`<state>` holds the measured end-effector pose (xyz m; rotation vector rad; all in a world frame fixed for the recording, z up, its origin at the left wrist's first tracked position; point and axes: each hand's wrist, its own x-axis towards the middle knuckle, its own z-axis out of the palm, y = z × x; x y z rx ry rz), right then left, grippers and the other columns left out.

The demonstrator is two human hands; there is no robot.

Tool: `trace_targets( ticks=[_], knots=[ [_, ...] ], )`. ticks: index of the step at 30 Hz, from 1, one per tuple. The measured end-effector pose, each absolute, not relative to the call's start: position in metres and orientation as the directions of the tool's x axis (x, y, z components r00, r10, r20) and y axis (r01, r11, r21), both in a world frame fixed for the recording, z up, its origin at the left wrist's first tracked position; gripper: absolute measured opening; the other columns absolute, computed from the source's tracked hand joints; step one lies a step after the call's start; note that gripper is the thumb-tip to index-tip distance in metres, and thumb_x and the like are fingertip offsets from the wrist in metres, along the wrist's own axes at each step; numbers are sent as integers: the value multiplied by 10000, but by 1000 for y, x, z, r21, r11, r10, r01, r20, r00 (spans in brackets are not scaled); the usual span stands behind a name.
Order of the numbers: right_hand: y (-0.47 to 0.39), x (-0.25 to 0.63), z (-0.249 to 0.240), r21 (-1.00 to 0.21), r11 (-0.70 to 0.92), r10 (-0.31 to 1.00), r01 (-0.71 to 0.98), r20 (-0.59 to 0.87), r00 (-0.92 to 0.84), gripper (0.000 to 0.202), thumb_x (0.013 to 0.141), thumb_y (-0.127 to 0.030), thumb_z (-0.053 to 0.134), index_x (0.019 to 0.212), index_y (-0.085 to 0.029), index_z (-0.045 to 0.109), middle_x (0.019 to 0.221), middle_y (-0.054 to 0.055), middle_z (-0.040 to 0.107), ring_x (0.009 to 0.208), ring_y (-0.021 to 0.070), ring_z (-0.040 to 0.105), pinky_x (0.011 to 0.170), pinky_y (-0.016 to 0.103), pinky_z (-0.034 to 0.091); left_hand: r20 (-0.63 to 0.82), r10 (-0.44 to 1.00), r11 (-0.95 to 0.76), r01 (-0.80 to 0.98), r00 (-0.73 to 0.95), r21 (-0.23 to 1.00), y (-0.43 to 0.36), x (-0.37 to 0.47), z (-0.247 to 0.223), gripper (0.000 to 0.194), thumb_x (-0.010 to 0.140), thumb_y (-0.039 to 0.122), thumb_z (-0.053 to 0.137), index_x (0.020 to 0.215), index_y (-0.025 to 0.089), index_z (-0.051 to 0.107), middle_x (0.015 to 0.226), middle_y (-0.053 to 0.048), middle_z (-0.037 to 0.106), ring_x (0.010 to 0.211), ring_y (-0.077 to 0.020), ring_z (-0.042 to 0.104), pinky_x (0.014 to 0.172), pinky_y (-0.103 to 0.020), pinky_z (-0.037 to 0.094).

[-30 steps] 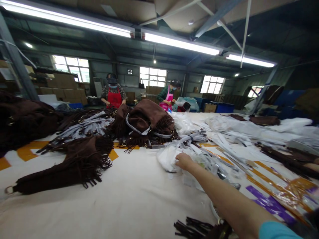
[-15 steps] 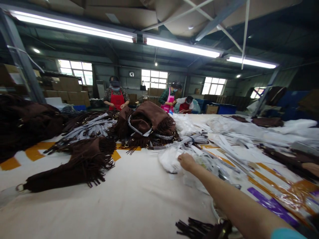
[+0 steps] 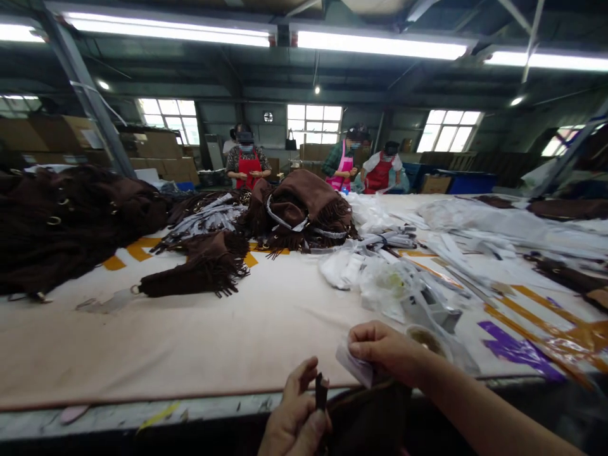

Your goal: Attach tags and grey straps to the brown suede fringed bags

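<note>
At the table's front edge, my right hand (image 3: 380, 348) is closed on a small whitish packet (image 3: 354, 364). My left hand (image 3: 299, 411), left of it and lower, has its thumb and fingers round a dark strap piece (image 3: 321, 392) with a small shiny part. Below both hands hangs a dark brown bag (image 3: 370, 418), partly out of frame. A fringed brown piece (image 3: 194, 269) with a ring at its left end lies on the table (image 3: 190, 342). Beyond it is a heap of brown fringed bags (image 3: 304, 202).
Brown bags (image 3: 71, 221) are piled at the left. Clear plastic bags (image 3: 389, 285), a round container (image 3: 425, 339), grey-wrapped straps (image 3: 204, 215) and purple tape (image 3: 517, 348) lie about. Several people in aprons (image 3: 249, 168) are behind the table.
My right hand has drawn back from the white plastic to the front edge, now with the packet. My left hand and the dark strap have come into view. The camera view has shifted and tilted down.
</note>
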<state>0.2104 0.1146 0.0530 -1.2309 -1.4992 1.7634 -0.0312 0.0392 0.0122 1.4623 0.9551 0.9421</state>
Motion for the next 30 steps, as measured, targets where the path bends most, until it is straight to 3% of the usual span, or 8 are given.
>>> trace_targets(
  ticks=[2,7,10,14,17,22,26,30],
  knots=[
    [98,199,52,-947,-275,799,167,-322,-508,419,716,-534,762,702,-138,625,536,-59,483,478,53,360,469,192,272,79,909,-99,28,410,995,35,-28,14,406,907,545,558,801,186,716,1486,-132,464,1366,-340,411,1142,-431,325],
    [80,185,38,-945,-311,835,98,-321,-446,442,740,-552,770,855,-133,690,603,-48,534,513,60,406,494,191,299,-48,897,98,-92,439,991,24,-17,24,346,928,483,558,928,169,703,942,-78,667,899,-227,600,869,-332,486],
    [72,189,28,-929,-354,890,-107,-299,-345,524,780,-641,694,1003,-167,672,687,-34,580,550,78,456,539,206,357,-134,907,207,-146,399,967,20,-15,25,321,919,445,589,1022,167,711,929,-68,673,902,-227,592,846,-318,482],
    [53,199,39,-979,-201,813,37,-188,-551,564,821,-670,621,968,-136,728,828,41,654,719,150,548,667,259,425,-184,898,267,-162,400,950,17,-13,25,303,926,410,587,1080,178,705,995,-77,689,985,-251,592,877,-332,476],
    [39,197,52,-984,-132,748,116,-176,-640,404,830,-519,663,939,-139,748,888,42,674,802,186,565,729,278,437,-164,917,198,-60,364,978,17,-10,23,261,930,394,575,961,168,700,951,-68,676,943,-235,586,854,-313,464],
    [35,191,44,-951,-174,825,257,-284,-489,154,760,-238,671,671,-121,717,645,-19,588,587,98,444,546,221,325,-90,941,84,32,325,996,18,-9,22,259,932,390,559,828,167,641,937,-62,638,891,-209,558,822,-290,448],
    [47,199,30,-943,-329,890,49,-327,-319,348,717,-453,773,721,-107,736,604,4,622,542,104,476,538,235,352,-128,922,128,25,366,991,13,-9,25,331,953,459,517,891,164,655,909,-62,651,848,-191,563,785,-277,447],
    [55,200,22,-909,-364,930,-201,-343,-135,439,703,-551,798,747,-130,679,559,-30,567,483,73,392,469,221,264,-175,885,146,99,432,984,7,-3,27,463,958,562,457,847,147,630,636,-12,576,607,-137,492,625,-254,383]
  ],
)
